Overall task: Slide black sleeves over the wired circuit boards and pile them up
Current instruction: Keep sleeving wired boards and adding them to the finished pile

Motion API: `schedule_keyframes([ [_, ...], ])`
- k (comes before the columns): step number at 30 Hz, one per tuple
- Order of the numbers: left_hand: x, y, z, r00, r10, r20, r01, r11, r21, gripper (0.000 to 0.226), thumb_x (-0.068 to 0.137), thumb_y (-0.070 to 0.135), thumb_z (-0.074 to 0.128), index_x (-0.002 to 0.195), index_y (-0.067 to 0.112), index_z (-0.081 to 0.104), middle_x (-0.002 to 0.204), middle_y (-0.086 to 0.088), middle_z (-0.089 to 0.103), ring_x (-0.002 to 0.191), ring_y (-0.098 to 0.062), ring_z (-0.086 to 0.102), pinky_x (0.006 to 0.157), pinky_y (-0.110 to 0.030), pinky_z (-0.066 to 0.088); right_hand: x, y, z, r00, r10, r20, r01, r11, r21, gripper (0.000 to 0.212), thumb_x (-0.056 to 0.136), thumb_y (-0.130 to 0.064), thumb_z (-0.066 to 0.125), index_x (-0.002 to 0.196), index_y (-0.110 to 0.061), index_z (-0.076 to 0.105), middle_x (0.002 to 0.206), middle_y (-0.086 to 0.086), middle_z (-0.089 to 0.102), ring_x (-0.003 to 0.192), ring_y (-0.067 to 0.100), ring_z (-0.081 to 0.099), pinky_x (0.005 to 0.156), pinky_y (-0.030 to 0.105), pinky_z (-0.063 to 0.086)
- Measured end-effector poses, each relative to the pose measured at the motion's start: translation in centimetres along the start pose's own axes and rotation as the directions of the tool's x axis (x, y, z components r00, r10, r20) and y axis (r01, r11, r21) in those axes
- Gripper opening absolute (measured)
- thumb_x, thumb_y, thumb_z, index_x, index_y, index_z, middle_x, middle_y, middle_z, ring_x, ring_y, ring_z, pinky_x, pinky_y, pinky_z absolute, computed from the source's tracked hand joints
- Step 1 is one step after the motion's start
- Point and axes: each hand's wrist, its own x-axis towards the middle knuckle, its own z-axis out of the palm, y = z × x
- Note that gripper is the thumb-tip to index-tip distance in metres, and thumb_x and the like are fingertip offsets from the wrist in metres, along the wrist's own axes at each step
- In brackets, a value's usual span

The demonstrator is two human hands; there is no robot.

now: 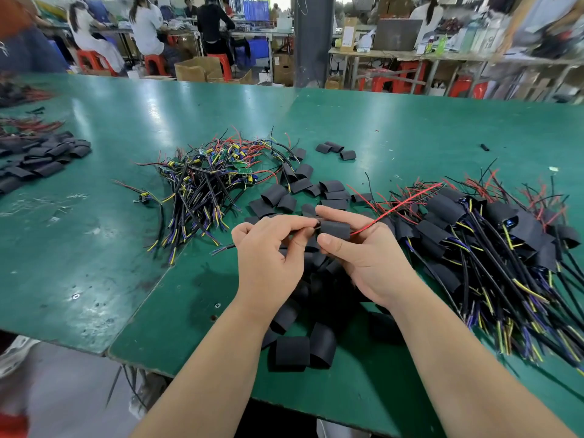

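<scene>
1. Heap of spare flat black sleeves [41,159]: far left of the held black tubular sleeve [335,229].
2. Tangle of bare green circuit boards with red, black and yellow wires [215,178]: left of it, further back.
3. Left hand [268,257]: pinching the black lead at its left end.
4. Right hand [363,257]: thumb and fingers gripping it.
5. Pile of sleeved boards [489,248]: right of it.

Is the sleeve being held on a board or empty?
On, it seems: wires leave both ends of the sleeve, gripped by the right hand; the left hand pinches the black cable. Board hidden.
</scene>
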Motion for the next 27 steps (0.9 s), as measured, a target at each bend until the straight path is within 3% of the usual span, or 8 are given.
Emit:
schedule_keyframes([
  [3, 0.1, 0.4, 0.0, 0.999, -0.045, -0.019, 0.044, 0.999, -0.024, 0.021, 0.087, 0.021, 0.063, 0.092, 0.041, 0.063, 0.083, 0.024, 0.065, 0.070, 0.002, 0.057, 0.083, -0.029, 0.028, 0.0, -0.3, 0.0, 0.997, 0.043, 0.056, -0.052, 0.984, 0.168, 0.039, 0.076, -0.010, 0.062, 0.115, -0.007, 0.063, 0.099, 0.003, 0.073, 0.072, 0.013, 0.065, 0.069, 0.020, 0.052],
  [6, 0.1, 0.5, -0.1, 0.995, -0.085, -0.043, 0.082, 0.994, -0.067, 0.018, 0.087, 0.018, 0.061, 0.091, 0.034, 0.066, 0.079, 0.021, 0.065, 0.067, -0.001, 0.057, 0.083, -0.042, 0.037, 0.0, -0.6, 0.0, 0.989, 0.106, 0.103, -0.132, 0.947, 0.292, 0.040, 0.086, -0.029, 0.051, 0.120, -0.012, 0.061, 0.111, 0.005, 0.071, 0.073, 0.013, 0.068, 0.069, 0.021, 0.054],
  [9, 0.2, 0.7, -0.3, 0.993, -0.107, -0.044, 0.102, 0.989, -0.103, 0.016, 0.087, 0.016, 0.061, 0.091, 0.029, 0.068, 0.077, 0.019, 0.065, 0.065, -0.002, 0.058, 0.080, -0.054, 0.043, -0.2, -0.6, 0.0, 0.986, 0.077, 0.148, -0.124, 0.931, 0.344, 0.036, 0.091, -0.027, 0.048, 0.126, -0.018, 0.056, 0.122, 0.007, 0.067, 0.080, 0.013, 0.069, 0.075, 0.022, 0.055],
  [12, 0.3, 0.7, -0.4, 0.993, -0.113, -0.042, 0.106, 0.983, -0.151, 0.017, 0.087, 0.015, 0.060, 0.091, 0.030, 0.068, 0.080, 0.013, 0.069, 0.069, -0.012, 0.063, 0.077, -0.060, 0.045, -0.2, -0.3, 0.2, 0.990, 0.064, 0.127, -0.105, 0.932, 0.346, 0.022, 0.089, -0.025, 0.051, 0.110, -0.019, 0.054, 0.118, 0.006, 0.069, 0.079, 0.014, 0.070, 0.073, 0.022, 0.055],
  [16, 0.4, 0.7, -0.5, 0.992, -0.115, -0.048, 0.107, 0.984, -0.144, 0.020, 0.086, 0.015, 0.061, 0.090, 0.035, 0.065, 0.078, 0.018, 0.066, 0.071, -0.009, 0.062, 0.078, -0.059, 0.044, -0.1, -0.1, 0.3, 0.996, 0.082, 0.038, -0.089, 0.950, 0.300, 0.015, 0.083, -0.026, 0.056, 0.095, -0.018, 0.052, 0.097, 0.003, 0.074, 0.076, 0.015, 0.072, 0.064, 0.020, 0.055],
  [22, 0.3, 0.5, -0.4, 0.994, -0.095, -0.059, 0.086, 0.987, -0.134, 0.018, 0.087, 0.017, 0.062, 0.090, 0.034, 0.065, 0.078, 0.019, 0.066, 0.072, -0.005, 0.062, 0.078, -0.058, 0.044, -0.1, 0.2, 0.6, 0.996, 0.073, -0.050, -0.057, 0.961, 0.271, 0.025, 0.076, -0.027, 0.061, 0.099, -0.017, 0.064, 0.087, 0.002, 0.074, 0.070, 0.014, 0.072, 0.059, 0.019, 0.054],
  [27, 0.1, 0.6, -0.2, 0.993, -0.062, -0.098, 0.054, 0.996, -0.078, 0.014, 0.087, 0.020, 0.063, 0.090, 0.032, 0.068, 0.079, 0.020, 0.064, 0.068, 0.000, 0.057, 0.082, -0.045, 0.039, 0.0, 0.4, 1.0, 0.973, 0.072, -0.221, -0.008, 0.961, 0.276, 0.025, 0.071, -0.020, 0.066, 0.095, -0.020, 0.073, 0.079, 0.001, 0.071, 0.059, 0.012, 0.068, 0.053, 0.019, 0.051],
])
